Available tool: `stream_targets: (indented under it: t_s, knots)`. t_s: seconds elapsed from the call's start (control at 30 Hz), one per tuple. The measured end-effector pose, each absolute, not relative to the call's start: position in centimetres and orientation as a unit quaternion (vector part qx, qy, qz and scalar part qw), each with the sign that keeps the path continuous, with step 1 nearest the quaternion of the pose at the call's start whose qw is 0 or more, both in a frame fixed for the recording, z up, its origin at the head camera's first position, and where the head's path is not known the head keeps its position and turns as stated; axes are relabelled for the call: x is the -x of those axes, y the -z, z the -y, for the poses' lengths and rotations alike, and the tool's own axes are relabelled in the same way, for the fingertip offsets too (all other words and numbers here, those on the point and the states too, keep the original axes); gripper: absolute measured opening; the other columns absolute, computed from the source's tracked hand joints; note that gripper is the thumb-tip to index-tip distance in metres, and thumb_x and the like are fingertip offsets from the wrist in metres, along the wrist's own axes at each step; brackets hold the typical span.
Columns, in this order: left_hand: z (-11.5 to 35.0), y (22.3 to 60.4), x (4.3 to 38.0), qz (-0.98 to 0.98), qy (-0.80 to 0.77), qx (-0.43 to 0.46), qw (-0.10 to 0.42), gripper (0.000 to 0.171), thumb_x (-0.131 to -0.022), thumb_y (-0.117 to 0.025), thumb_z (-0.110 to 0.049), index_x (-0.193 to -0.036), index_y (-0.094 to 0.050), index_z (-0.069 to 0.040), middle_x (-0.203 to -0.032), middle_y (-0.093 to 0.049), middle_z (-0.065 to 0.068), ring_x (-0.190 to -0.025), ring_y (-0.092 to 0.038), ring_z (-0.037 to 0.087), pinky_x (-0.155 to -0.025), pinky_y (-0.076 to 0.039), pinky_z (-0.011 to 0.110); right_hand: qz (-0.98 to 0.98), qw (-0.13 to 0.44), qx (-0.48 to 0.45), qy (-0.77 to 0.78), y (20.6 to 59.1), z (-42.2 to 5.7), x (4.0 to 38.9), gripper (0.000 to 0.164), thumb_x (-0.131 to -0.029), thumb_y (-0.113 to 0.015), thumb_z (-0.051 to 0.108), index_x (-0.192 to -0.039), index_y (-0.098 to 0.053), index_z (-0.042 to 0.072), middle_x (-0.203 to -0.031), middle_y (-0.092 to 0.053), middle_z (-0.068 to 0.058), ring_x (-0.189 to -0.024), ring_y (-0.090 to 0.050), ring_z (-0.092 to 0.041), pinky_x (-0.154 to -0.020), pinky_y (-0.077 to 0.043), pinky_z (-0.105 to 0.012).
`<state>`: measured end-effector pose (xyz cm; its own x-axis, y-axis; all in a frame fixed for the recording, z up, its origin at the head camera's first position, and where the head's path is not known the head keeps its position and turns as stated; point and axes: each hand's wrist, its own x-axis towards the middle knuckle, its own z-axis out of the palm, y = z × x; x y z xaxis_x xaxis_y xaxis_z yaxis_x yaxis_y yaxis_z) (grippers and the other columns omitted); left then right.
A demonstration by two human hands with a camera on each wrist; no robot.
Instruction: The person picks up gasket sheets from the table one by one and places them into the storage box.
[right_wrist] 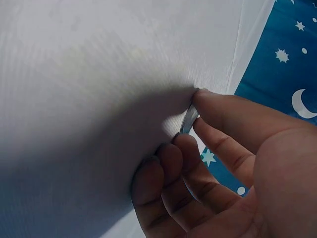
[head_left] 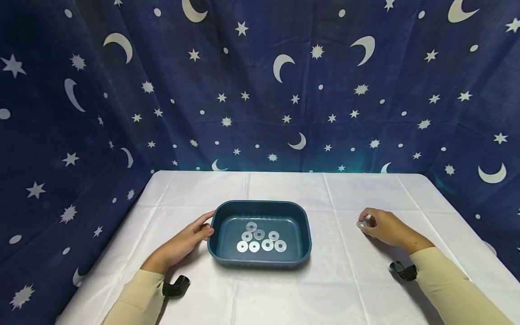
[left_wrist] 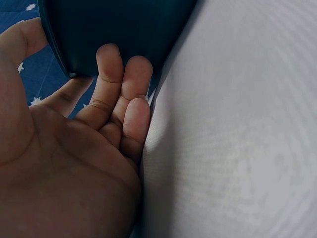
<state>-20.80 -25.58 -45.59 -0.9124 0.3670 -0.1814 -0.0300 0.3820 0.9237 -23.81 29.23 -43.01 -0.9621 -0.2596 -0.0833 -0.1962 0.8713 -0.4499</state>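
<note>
A dark teal rectangular tray [head_left: 260,261] stands on the white-covered table, with several flat metal washers [head_left: 267,244] lying on its floor. At the tray's left end is my left hand [head_left: 184,241]; its fingertips touch the outer wall, and the thumb lies at the rim. The left wrist view shows the fingers [left_wrist: 110,64] against the outside of that wall, palm facing the camera. Off to the right of the tray, my right hand [head_left: 383,227] pinches one washer [head_left: 360,224] between thumb and fingers, low over the cloth. In the right wrist view this washer [right_wrist: 189,119] appears edge-on.
A white cloth [head_left: 325,289] with fold lines covers the table. Dark blue curtains [head_left: 252,135] with moons and stars hang behind and along both sides. Each wrist carries a black strap device [head_left: 176,287] over a beige sleeve.
</note>
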Motion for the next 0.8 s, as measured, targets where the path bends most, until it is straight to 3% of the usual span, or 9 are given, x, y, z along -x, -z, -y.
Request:
stream_targets:
  t_s: [0.6,0.8]
  knots:
    - [25.56,45.34,20.81,-0.812,-0.546,-0.101,0.183,0.061,-0.104,-0.051,-0.037,-0.158,-0.025,-0.026,-0.117,-0.060,0.014,-0.113,-0.055,0.023,-0.117,-0.019,0.064,-0.959,0.107,0.091,0.246,42.86,-29.41,24.55,0.025,-0.087,-0.072,0.010,-0.103,-0.057,-0.001,-0.079,-0.049,-0.006,-0.072,-0.047,-0.018,-0.061,-0.039,-0.031]
    - [25.59,45.37,20.82,-0.807,-0.550,-0.107,0.185,0.061,-0.104,-0.051,-0.036,-0.158,-0.025,-0.025,-0.119,-0.059,0.015,-0.114,-0.055,0.023,-0.116,-0.019,0.064,-0.958,0.086,0.106,0.254,43.18,-29.86,24.46,0.026,-0.086,-0.075,0.011,-0.100,-0.056,0.000,-0.080,-0.049,-0.004,-0.073,-0.046,-0.017,-0.062,-0.037,-0.028]
